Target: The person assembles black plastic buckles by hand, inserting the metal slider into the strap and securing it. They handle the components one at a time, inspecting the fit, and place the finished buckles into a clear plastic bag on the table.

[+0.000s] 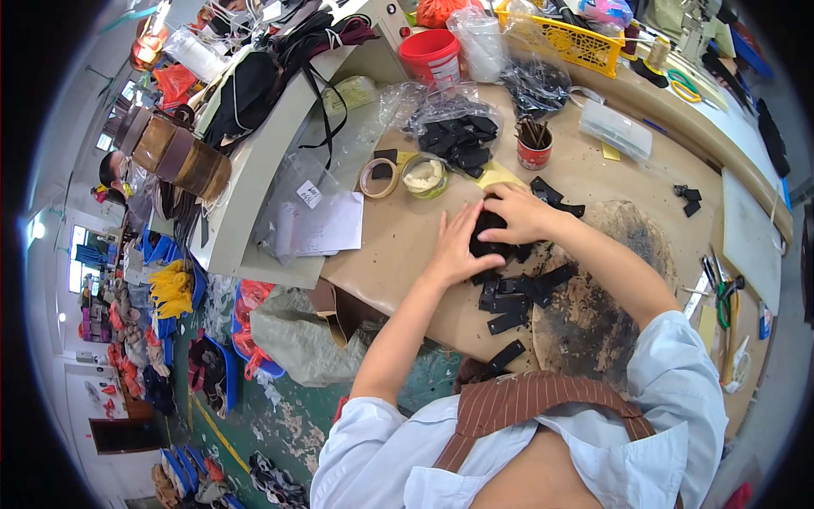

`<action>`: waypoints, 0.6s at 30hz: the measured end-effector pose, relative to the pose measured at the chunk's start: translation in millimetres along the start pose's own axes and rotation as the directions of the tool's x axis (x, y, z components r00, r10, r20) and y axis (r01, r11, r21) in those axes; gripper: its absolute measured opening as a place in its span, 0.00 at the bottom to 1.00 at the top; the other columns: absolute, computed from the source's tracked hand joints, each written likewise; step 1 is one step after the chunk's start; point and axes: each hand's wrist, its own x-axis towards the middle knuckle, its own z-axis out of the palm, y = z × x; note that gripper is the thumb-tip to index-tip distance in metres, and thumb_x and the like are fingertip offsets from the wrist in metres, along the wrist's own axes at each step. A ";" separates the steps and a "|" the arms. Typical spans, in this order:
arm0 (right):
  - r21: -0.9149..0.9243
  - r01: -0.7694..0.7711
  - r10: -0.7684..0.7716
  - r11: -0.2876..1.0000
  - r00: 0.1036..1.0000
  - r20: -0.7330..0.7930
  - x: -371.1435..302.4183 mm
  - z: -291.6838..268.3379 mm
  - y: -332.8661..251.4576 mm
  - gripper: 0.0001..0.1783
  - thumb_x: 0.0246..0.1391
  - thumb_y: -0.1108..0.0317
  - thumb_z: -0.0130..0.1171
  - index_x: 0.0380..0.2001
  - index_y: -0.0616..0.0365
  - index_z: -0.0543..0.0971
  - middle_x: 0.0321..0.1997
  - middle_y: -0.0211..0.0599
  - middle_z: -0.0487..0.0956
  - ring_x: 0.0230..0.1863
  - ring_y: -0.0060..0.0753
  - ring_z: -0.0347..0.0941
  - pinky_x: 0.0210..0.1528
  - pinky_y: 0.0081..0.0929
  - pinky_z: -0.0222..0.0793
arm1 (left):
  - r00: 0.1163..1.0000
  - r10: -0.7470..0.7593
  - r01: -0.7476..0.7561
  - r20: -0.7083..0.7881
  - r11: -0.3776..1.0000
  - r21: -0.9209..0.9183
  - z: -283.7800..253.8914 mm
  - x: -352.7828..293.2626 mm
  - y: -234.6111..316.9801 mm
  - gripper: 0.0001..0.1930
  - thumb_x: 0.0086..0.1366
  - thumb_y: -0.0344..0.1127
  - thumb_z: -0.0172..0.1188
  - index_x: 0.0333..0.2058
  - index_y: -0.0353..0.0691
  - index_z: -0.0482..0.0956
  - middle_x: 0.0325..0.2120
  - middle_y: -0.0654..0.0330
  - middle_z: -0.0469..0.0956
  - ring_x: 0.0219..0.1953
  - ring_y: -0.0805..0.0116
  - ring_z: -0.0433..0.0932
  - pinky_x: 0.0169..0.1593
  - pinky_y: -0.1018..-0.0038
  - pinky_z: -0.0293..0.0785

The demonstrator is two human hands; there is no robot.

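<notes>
My left hand (456, 248) lies along the left side of a dark bundle of black pieces (488, 231), its thumb reaching across the near end. From the other side, my right hand (519, 214) curls its fingers over the bundle's top. Between them the black pieces are partly hidden, so their exact kind cannot be made out. More flat black strips (519, 293) lie loose just below the hands, some overlapping. A few others (555, 197) are scattered beyond my right wrist. A yellow sheet (498, 176) shows behind my fingers.
A round, stained board (604, 297) lies under my right forearm. Beyond the hands stand a tub of pale paste (424, 176), a tape roll (378, 179), a bag of black pieces (458, 127) and a red tin (534, 146). Green-handled pliers (723, 307) lie at the right.
</notes>
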 end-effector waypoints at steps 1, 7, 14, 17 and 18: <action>0.044 0.099 -0.098 0.994 0.995 -0.010 -11.2 -4.0 0.9 0.34 0.46 0.45 0.61 0.49 0.59 0.73 0.57 0.53 0.65 0.60 0.56 0.58 0.61 0.45 0.54 | 0.999 0.033 -0.032 0.037 0.999 -0.041 0.5 -8.6 6.4 0.59 0.39 0.67 0.66 0.64 0.40 0.50 0.63 0.48 0.55 0.67 0.52 0.49 0.66 0.47 0.34; 0.096 0.037 -0.031 0.995 0.998 -0.063 -79.8 -52.0 10.7 0.53 0.35 0.38 0.66 0.61 0.53 0.59 0.66 0.59 0.51 0.67 0.60 0.47 0.66 0.47 0.47 | 0.980 0.148 -0.130 0.131 0.982 -0.134 -24.1 -73.4 29.2 0.70 0.28 0.69 0.69 0.65 0.41 0.43 0.65 0.40 0.41 0.67 0.43 0.43 0.64 0.43 0.38; -0.061 0.057 -0.052 0.997 0.995 0.081 -137.6 -19.3 -45.2 0.71 0.20 0.32 0.69 0.66 0.50 0.46 0.68 0.67 0.34 0.68 0.75 0.33 0.64 0.66 0.34 | 0.990 0.137 -0.139 0.024 0.978 0.158 19.7 -145.9 60.7 0.66 0.32 0.64 0.72 0.65 0.43 0.41 0.62 0.27 0.32 0.65 0.28 0.35 0.61 0.37 0.36; -0.055 0.087 -0.085 0.995 0.996 0.034 -136.5 4.8 -59.5 0.68 0.23 0.37 0.71 0.66 0.50 0.48 0.68 0.67 0.35 0.68 0.73 0.34 0.64 0.65 0.36 | 0.999 0.034 -0.029 -0.023 0.984 0.178 22.5 -137.4 70.5 0.66 0.32 0.60 0.73 0.65 0.44 0.39 0.62 0.27 0.31 0.65 0.28 0.33 0.59 0.33 0.35; -0.041 0.071 -0.071 0.997 0.997 -0.008 -132.2 7.3 -58.6 0.67 0.24 0.38 0.71 0.66 0.50 0.48 0.68 0.67 0.35 0.68 0.73 0.34 0.64 0.64 0.37 | 1.000 0.007 -0.004 -0.016 0.983 0.184 21.4 -134.4 72.8 0.67 0.32 0.59 0.73 0.65 0.44 0.38 0.62 0.28 0.31 0.65 0.28 0.33 0.59 0.33 0.35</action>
